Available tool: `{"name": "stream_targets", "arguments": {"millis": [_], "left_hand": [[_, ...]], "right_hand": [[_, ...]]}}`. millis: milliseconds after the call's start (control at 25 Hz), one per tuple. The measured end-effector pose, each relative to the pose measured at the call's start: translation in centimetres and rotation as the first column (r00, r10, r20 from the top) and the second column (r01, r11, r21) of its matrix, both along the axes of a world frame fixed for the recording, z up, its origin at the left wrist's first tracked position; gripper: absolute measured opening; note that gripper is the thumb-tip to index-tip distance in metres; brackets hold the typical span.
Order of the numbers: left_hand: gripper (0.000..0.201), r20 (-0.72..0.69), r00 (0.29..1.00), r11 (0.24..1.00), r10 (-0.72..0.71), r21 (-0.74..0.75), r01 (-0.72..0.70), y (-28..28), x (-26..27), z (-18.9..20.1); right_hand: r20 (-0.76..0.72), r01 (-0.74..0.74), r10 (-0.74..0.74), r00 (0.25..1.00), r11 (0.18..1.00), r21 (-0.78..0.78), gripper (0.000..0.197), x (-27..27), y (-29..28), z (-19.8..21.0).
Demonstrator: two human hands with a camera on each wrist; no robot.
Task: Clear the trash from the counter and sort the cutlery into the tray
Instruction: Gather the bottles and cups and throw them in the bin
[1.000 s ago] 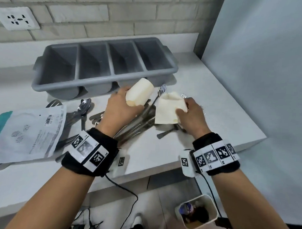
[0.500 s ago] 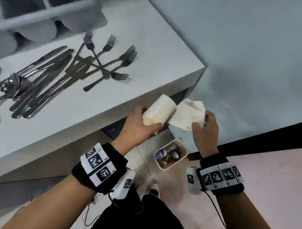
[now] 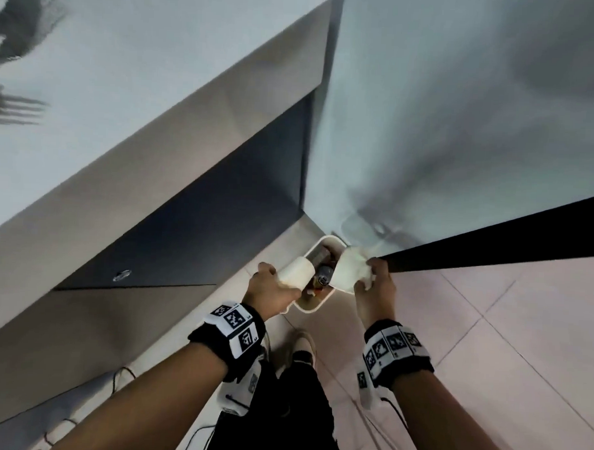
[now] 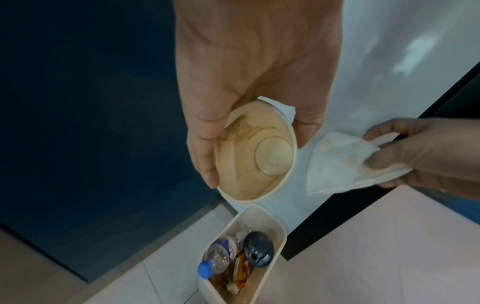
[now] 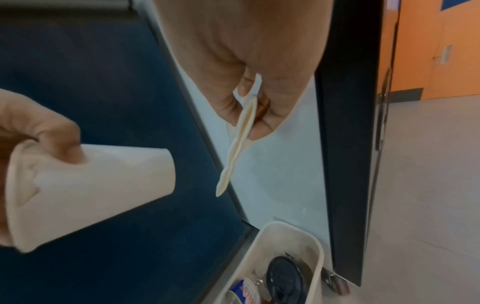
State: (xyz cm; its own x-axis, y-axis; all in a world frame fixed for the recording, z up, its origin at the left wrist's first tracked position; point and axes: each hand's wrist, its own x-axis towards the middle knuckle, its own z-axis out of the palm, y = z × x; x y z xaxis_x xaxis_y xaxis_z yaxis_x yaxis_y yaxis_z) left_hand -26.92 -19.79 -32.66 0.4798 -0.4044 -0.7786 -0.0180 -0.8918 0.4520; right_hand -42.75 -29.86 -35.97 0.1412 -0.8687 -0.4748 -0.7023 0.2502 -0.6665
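both hands [image 3: 273, 293] [image 3: 376, 288] curled, gripping

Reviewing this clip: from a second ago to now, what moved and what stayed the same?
Both hands left the counter and came down over the white bin on the floor. The left hand carried the paper cup there, and the right hand carried the napkin. Unchanged: each grip holds, nothing has been dropped yet, and cutlery remains on the counter.

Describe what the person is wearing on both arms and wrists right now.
Both forearms are bare, with no sleeves. The left wrist band and the right wrist band are black, each carrying white square tags printed with black coded patterns. A small white camera unit hangs under the left band, another under the right, each trailing a thin black cable.
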Motion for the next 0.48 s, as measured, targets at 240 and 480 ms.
{"name": "stream_targets", "arguments": {"millis": [240,480], "left_hand": [[0.061,-0.005,0.984,0.977,-0.177,0.117,0.177,-1.8,-0.8,-14.5],[0.065,0.154,0.831,0.842,-0.535,0.181,0.509,-2.6,-2.8,-25.6]], "right_hand": [[-0.070,-0.144,0.134,0.988,0.977,-0.160,0.042,2.4,-2.1,-12.1],[-0.185,-0.380,0.345,0.920,0.901,-0.208,0.054,3.7,-3.7,-21.8]]}}
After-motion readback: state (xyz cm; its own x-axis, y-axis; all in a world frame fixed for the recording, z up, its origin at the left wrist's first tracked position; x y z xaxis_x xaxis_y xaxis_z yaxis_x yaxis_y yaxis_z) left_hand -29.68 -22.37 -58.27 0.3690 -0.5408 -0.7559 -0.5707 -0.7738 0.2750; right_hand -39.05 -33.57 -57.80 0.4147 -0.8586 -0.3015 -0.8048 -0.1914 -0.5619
